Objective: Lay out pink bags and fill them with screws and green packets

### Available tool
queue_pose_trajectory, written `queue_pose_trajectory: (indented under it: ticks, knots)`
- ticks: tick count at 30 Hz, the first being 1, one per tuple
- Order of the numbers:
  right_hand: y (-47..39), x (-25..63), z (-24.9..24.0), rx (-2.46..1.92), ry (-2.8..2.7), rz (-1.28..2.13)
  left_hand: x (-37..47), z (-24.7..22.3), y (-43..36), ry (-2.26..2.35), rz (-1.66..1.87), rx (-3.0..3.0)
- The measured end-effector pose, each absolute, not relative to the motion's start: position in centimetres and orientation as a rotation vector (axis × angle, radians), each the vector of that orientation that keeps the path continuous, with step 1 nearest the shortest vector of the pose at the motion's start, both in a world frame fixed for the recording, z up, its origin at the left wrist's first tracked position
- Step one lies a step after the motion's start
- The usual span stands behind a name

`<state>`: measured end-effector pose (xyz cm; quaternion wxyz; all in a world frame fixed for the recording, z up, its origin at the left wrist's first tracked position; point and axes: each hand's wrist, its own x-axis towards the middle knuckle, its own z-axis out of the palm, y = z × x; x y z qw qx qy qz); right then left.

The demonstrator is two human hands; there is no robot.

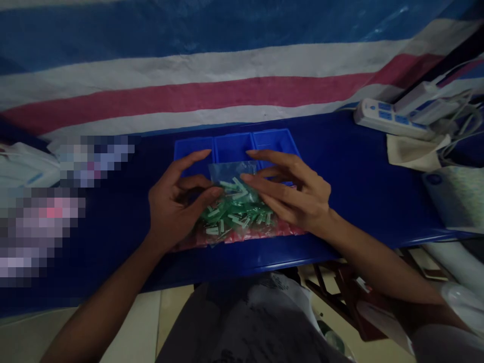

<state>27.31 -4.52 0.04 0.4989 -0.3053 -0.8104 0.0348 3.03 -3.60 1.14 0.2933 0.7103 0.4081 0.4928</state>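
A clear plastic bag (236,214) holding several small green and white pieces lies at the middle of the blue table, over a red strip of packaging (260,233). At its left side is my left hand (181,199), its thumb on the bag and its forefinger stretched out apart. My right hand (293,189) has its thumb and fingers at the bag's right upper side, pinching the plastic. Just behind the hands sits a blue tray with three compartments (233,135), partly covered by the bag and fingers.
A white power strip (393,120) with plugs and cables stands at the back right, near a beige cloth (410,151) and a pale patterned box (456,196). A striped sheet (227,93) hangs behind the blue table (351,176). A white object (28,164) is at left.
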Motion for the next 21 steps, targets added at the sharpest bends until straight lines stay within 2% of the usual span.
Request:
queue_pose_trajectory:
  ticks: [2,5,12,16,21]
  knots:
    - [-4.3,27.7,-0.2,-0.715,-1.999,-0.141,3.4,1.2,-4.1,1.025,1.219,1.841]
    - [-4.0,27.8,-0.3,-0.687,-1.968,-0.253,3.7,1.3,-4.4,1.048,1.250,1.862]
    - [-1.2,30.4,0.1,-1.167,-1.711,0.019,2.9,2.0,-2.8,1.175,1.520,1.724]
    - [1.0,32.8,-0.8,-1.374,-1.946,0.195,2.3,1.9,-2.2,1.207,1.478,1.645]
    - [1.4,33.6,-1.4,-1.547,-2.103,0.201,1.9,1.6,-2.2,1.232,1.424,1.660]
